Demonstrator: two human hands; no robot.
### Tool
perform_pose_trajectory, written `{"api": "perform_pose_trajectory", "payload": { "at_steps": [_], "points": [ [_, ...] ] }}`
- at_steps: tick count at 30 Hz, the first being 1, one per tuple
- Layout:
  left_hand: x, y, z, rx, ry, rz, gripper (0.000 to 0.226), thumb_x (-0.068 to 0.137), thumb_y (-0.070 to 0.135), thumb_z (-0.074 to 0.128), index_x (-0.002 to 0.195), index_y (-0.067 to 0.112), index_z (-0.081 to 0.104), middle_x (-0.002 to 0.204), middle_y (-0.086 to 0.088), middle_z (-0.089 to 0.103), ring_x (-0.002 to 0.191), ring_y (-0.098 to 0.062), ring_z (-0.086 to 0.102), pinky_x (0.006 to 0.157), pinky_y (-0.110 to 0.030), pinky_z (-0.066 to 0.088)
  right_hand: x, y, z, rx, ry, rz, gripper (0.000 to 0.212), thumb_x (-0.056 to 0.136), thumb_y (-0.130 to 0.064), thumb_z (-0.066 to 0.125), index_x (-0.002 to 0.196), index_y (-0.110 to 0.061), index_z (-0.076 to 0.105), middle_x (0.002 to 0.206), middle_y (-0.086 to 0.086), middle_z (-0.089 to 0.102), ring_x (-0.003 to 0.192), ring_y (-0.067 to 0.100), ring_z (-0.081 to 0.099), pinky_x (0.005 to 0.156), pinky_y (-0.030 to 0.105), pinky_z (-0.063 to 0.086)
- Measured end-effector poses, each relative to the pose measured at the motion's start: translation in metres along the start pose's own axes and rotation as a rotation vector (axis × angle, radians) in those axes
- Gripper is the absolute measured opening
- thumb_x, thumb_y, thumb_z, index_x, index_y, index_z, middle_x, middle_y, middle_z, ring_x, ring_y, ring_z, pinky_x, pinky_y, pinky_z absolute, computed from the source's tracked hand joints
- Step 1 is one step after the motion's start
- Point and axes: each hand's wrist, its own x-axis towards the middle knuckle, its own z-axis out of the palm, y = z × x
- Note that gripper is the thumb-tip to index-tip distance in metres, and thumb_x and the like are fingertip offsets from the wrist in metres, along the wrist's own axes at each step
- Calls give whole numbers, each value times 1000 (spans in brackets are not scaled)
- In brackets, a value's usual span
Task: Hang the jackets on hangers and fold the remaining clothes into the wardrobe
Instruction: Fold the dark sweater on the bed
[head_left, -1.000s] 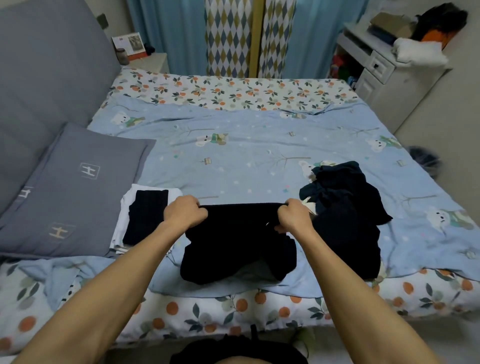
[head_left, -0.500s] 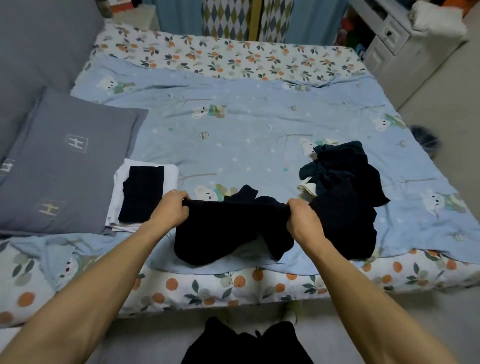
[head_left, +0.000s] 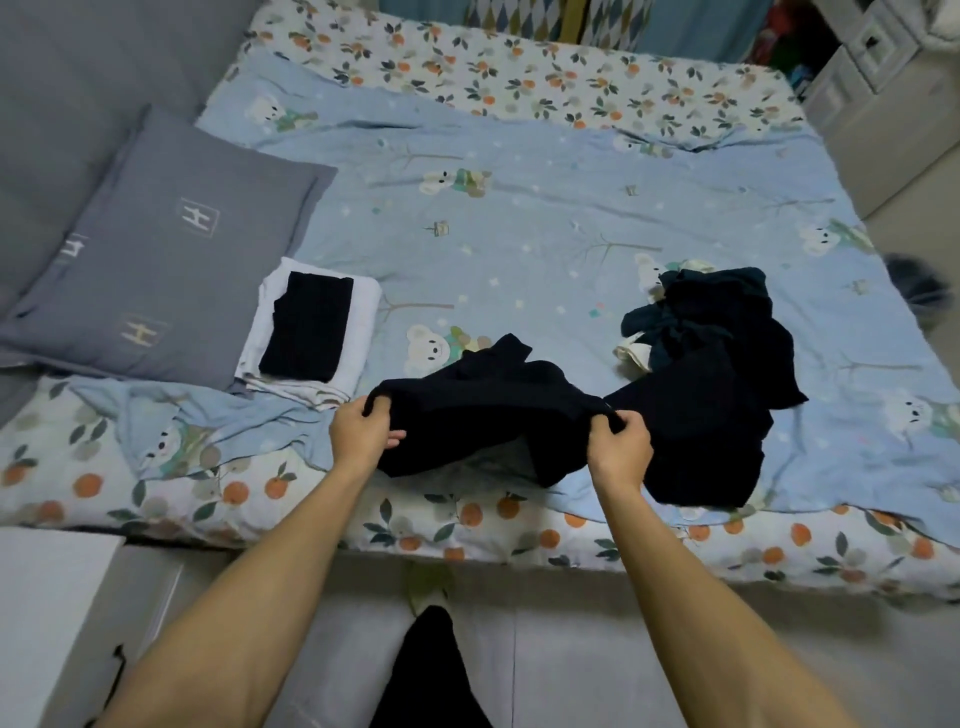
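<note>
Bare blue quilt (head_left: 545, 234) ahead; folded stack (head_left: 311, 332) left, dark pile (head_left: 711, 395) (rumpled) right.

Matt dark cloth garment (head_left: 483, 405); cotton quilt (head_left: 545, 218)

Blanket (head_left: 545, 218): light blue, printed with white bears and bare trees. Sheet (head_left: 467, 57) beneath the blanket: white, with orange fruit and dark green leaves. Pillow (head_left: 156, 249) left of the blanket: grey, pale "H" marks. Held garment (head_left: 483, 410): black. Folded stack (head_left: 311, 332) beside the pillow: black over white. Clothes pile (head_left: 711, 374) on the blanket: black and dark teal.
</note>
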Motion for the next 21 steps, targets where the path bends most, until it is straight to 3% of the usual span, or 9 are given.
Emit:
{"api": "perform_pose_trajectory", "payload": {
  "at_steps": [3, 5, 8, 10, 12, 14, 15, 17, 21],
  "points": [
    [-46, -10, -4, 155, 146, 129, 25, 98, 24, 50, 79, 15, 63, 85, -8, 65, 82, -30, 64, 77, -36, 51, -19, 20, -31, 48, -31, -136, 13, 91, -16, 58, 102, -9, 58, 105, 9, 62, 94, 24, 60, 82, 34, 49],
    [-81, -6, -6, 195, 228, 203, 29, 99, 23, 48, 77, 7, 59, 81, -10, 61, 82, -28, 55, 71, -33, 38, -34, 25, -54, 92, -27, -232, 20, 90, -17, 61, 107, -7, 59, 111, 4, 58, 98, 18, 56, 86, 30, 45],
    [-147, 9, -11, 159, 330, 325, 33, 98, 22, 46, 73, 1, 50, 73, -12, 54, 71, -25, 45, 60, -37, 31, -69, 27, -109, 186, -2, -384, 16, 90, -17, 64, 102, -11, 55, 108, 0, 49, 95, 14, 48, 84, 22, 36],
    [-189, 25, -17, 57, 379, 376, 32, 98, 21, 46, 78, -3, 54, 75, -13, 57, 71, -26, 47, 61, -36, 34, -87, 23, -145, 216, -13, -477, 15, 89, -17, 65, 97, -12, 52, 105, 0, 48, 92, 15, 47, 81, 19, 33],
    [-225, 51, -23, -12, 405, 382, 31, 99, 22, 45, 90, -1, 63, 89, -15, 64, 82, -29, 56, 73, -35, 46, -105, 13, -179, 233, -9, -533, 16, 88, -16, 65, 95, -10, 52, 103, 2, 48, 90, 16, 46, 78, 18, 31],
    [-256, 82, -30, -133, 361, 350, 31, 99, 25, 44, 109, 5, 67, 105, -14, 67, 91, -32, 62, 83, -42, 55, -123, -1, -213, 256, 7, -584, 16, 89, -16, 64, 94, -8, 52, 102, 4, 48, 91, 18, 47, 79, 21, 32],
    [-270, 98, -33, -212, 300, 309, 33, 100, 26, 44, 117, 8, 65, 105, -12, 67, 86, -31, 62, 79, -41, 57, -130, -8, -225, 267, 16, -592, 15, 89, -16, 63, 94, -8, 51, 102, 4, 49, 91, 19, 48, 78, 23, 33],
    [-290, 122, -37, -254, 253, 294, 35, 102, 28, 41, 124, 10, 62, 99, -12, 64, 73, -26, 57, 65, -32, 50, -143, -22, -245, 295, 48, -615, 15, 90, -16, 62, 95, -7, 51, 102, 4, 49, 90, 20, 48, 76, 24, 33],
    [-350, 125, -42, -72, 442, 588, 35, 105, 29, 36, 110, 4, 61, 111, -17, 52, 100, -29, 50, 81, -30, 35, -167, -30, -278, 404, 157, -703, 20, 91, -19, 63, 98, -5, 51, 104, 4, 48, 89, 17, 46, 76, 22, 33]
  ]
}}
